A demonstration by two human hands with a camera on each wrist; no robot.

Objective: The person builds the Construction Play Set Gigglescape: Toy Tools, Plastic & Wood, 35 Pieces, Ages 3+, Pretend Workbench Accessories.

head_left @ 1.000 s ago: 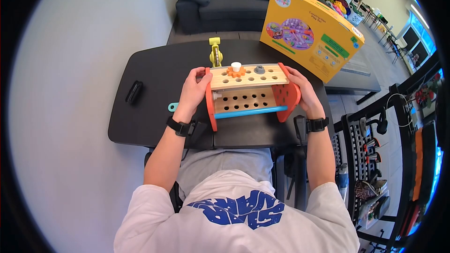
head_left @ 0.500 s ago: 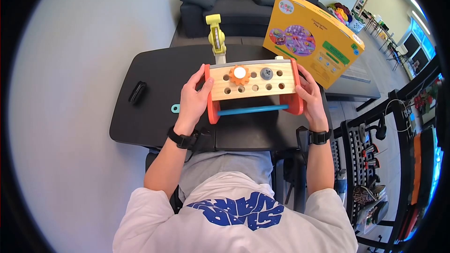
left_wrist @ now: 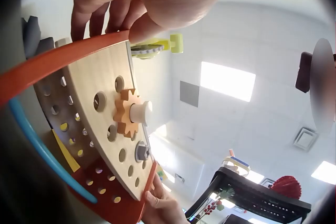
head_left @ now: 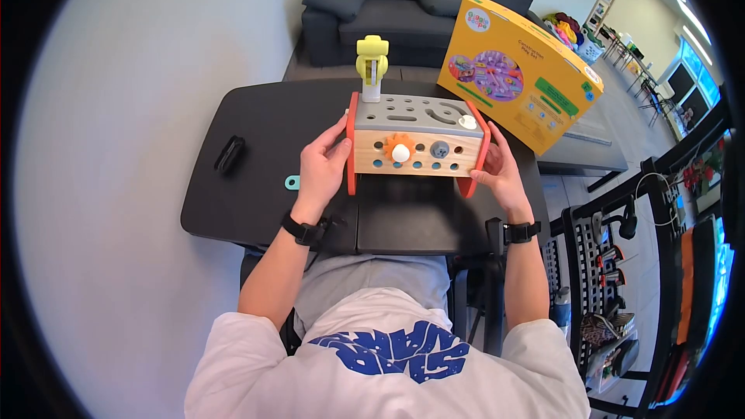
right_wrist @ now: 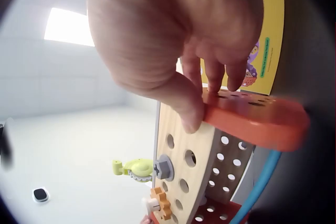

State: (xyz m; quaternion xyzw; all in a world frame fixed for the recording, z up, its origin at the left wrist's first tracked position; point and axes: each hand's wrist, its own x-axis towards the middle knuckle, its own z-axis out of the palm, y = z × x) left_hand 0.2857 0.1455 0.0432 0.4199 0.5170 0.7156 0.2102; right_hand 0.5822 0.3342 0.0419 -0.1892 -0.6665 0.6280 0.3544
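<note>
Both hands hold a toy workbench (head_left: 361,158) by its red side panels, over the black table (head_left: 268,120). My left hand (head_left: 323,172) grips the left panel, fingers over its far side. On the right panel, my right hand (head_left: 500,173) has its thumb at the wooden front and its fingers curled round the outside. An orange gear (left_wrist: 125,112) with a white peg (left_wrist: 142,112) and a grey bolt (right_wrist: 164,168) sit in the holed wooden front. From the slotted grey top rises a yellow-green clamp-like piece (head_left: 372,66); a white knob (head_left: 467,122) sits at its right. Below runs a blue bar (right_wrist: 257,188).
A yellow play-set box (head_left: 520,70) stands behind on the right. On the table's left lie a black case-like object (head_left: 230,156) and a teal piece (head_left: 292,182) beside my left hand. A dark sofa (head_left: 403,19) is beyond the table, and a black shelf (head_left: 590,264) is at the right.
Both hands have tilted the workbench: its grey top has come into view and its wooden front has swung down to face me. The yellow-green piece now stands upright. Both hands keep their hold.
</note>
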